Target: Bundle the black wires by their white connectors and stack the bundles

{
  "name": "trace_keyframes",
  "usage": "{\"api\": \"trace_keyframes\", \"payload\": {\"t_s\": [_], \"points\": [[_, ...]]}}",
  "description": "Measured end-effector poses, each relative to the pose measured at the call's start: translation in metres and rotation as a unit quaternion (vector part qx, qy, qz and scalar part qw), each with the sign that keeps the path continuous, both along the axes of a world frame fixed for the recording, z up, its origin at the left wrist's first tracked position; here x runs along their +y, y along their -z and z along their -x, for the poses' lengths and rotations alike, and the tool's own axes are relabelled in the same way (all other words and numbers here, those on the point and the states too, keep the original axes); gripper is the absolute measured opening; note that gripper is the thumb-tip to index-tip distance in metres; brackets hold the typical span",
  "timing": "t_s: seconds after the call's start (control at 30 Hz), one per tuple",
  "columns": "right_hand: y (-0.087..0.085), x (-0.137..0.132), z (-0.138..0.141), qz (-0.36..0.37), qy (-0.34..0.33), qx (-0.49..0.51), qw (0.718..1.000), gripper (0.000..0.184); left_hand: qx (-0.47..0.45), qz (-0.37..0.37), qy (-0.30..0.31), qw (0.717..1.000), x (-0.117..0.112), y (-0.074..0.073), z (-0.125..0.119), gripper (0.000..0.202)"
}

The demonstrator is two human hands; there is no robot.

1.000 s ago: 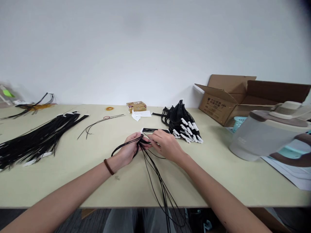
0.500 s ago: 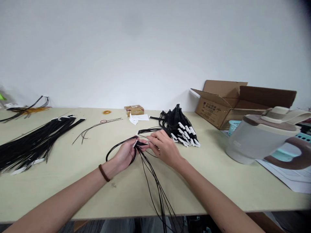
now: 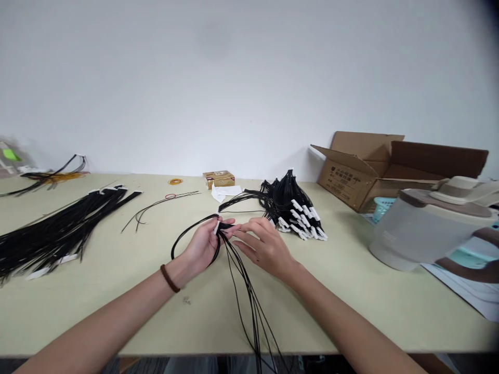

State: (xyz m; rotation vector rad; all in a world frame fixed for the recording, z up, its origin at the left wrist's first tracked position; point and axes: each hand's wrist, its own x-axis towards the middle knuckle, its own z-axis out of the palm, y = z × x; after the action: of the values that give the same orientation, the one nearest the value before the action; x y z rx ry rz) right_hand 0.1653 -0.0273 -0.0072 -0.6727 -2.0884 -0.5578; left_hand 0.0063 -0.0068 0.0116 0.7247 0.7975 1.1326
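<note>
My left hand (image 3: 199, 248), a brown band around its wrist, is closed around a black wire harness (image 3: 249, 293). The harness's white connector (image 3: 217, 227) shows between thumb and fingers. One part of the wires loops around the left side of the hand, while loose strands hang over the table's front edge. Close beside the connector, my right hand (image 3: 268, 250) has its thumb and index finger pinched at the short dark wires. Exactly which strand those fingertips grip is too small to tell.
Bundled harnesses with white connectors (image 3: 290, 197) are piled behind my right hand. More black wires (image 3: 74, 223) lie at left, with loose wires (image 3: 156, 208) nearer the middle. A small box (image 3: 219, 179), an open cardboard box (image 3: 346, 182) and a large jug (image 3: 424, 228) stand around.
The view has shifted slightly. My right fingers have moved a little against the wires by the connector, and a thin strand that stuck out below them no longer shows there.
</note>
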Motion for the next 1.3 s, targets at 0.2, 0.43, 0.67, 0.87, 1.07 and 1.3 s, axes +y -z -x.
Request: {"api": "trace_keyframes", "payload": {"t_s": [0.2, 0.43, 0.67, 0.87, 1.07, 1.3], "points": [[0.006, 0.004, -0.003, 0.014, 0.031, 0.013, 0.999, 0.015, -0.014, -0.001, 0.037, 0.999, -0.001, -0.003, 0.002, 0.005], [0.004, 0.004, -0.003, 0.02, 0.058, 0.002, 0.998, 0.016, -0.005, -0.025, 0.037, 0.999, -0.002, -0.002, 0.002, 0.006], [0.002, 0.005, -0.003, 0.019, 0.079, 0.001, 0.997, 0.014, 0.001, -0.052, 0.061, 0.997, -0.004, 0.003, 0.0, 0.007], [0.003, 0.007, -0.006, 0.011, 0.083, 0.004, 0.996, 0.013, 0.013, -0.04, 0.071, 0.997, -0.002, 0.003, 0.001, 0.007], [0.002, 0.007, -0.009, 0.011, 0.085, 0.013, 0.996, 0.015, 0.017, -0.055, 0.091, 0.994, 0.001, 0.007, 0.003, 0.009], [-0.003, 0.002, -0.006, 0.011, 0.043, 0.0, 0.999, 0.008, 0.009, -0.044, 0.073, 0.996, 0.002, 0.01, 0.002, 0.009]]}}
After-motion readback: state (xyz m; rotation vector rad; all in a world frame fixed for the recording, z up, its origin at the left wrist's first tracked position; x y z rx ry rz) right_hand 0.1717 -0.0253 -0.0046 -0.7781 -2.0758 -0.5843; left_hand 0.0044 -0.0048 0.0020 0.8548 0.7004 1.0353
